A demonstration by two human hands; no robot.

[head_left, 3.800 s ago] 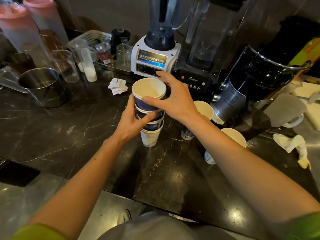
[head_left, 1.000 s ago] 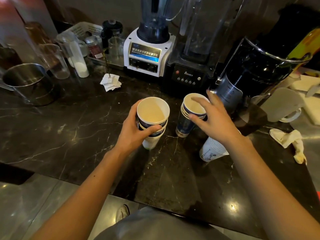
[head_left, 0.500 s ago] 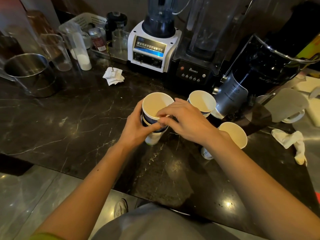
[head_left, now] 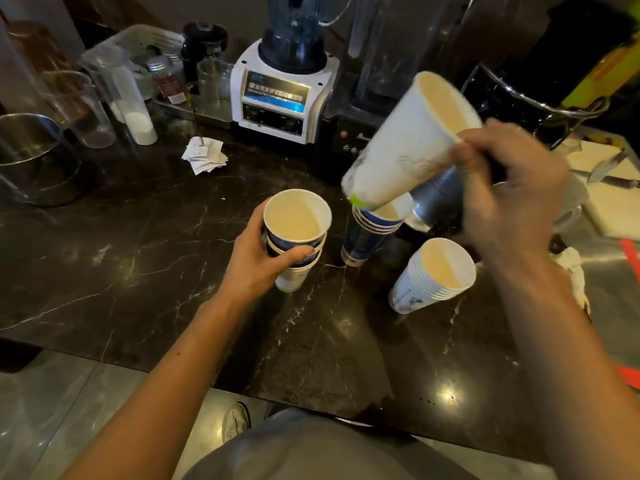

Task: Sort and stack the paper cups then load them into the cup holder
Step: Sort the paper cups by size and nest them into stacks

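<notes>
My left hand (head_left: 258,261) grips a mixed stack of paper cups (head_left: 294,237) standing on the dark marble counter (head_left: 138,254); blue cups sit on top, a white one at the bottom. My right hand (head_left: 509,188) holds a white paper cup (head_left: 405,147) by its rim, tilted and raised, its base above a stack of blue cups (head_left: 367,233). A stack of white cups (head_left: 429,282) leans on the counter at the right, below my right hand. No cup holder can be made out.
Two blenders (head_left: 284,88) stand at the back. A steel pot (head_left: 31,157), glass tumblers (head_left: 86,109) and a white basket (head_left: 145,39) crowd the back left. Folded paper slips (head_left: 206,155) lie near the blender. A crumpled cloth (head_left: 575,271) lies at the right.
My right hand left the stack held by my left hand and lifted a white cup up and to the right. The left hand still holds its stack.
</notes>
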